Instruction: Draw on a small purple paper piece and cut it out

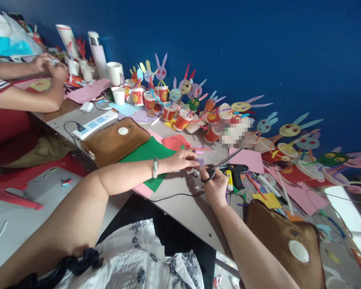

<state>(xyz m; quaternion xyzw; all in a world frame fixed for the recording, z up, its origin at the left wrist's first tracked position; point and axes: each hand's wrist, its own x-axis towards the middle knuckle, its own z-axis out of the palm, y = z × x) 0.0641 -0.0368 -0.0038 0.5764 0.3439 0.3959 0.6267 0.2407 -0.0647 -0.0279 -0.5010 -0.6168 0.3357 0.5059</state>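
Observation:
My left hand [183,160] pinches a small piece of purple paper [200,161] above the table. Close beside it, my right hand [217,185] is wrapped round the black handles of a pair of scissors [227,158], whose blades point up and to the right, away from the paper. Under my left forearm lies a sheet of green paper [152,154] over pink paper. Just past my right hand are a black glue gun [237,176] and a yellow glue stick [229,180].
Rabbit-faced paper figures in red cups [183,120] line the wall side. A brown hot-water bag [116,140] and a power strip [96,124] lie left; another brown bag [284,237] lies right. A co-worker's hands [51,66] hold something small at far left. A cord [174,196] crosses the table.

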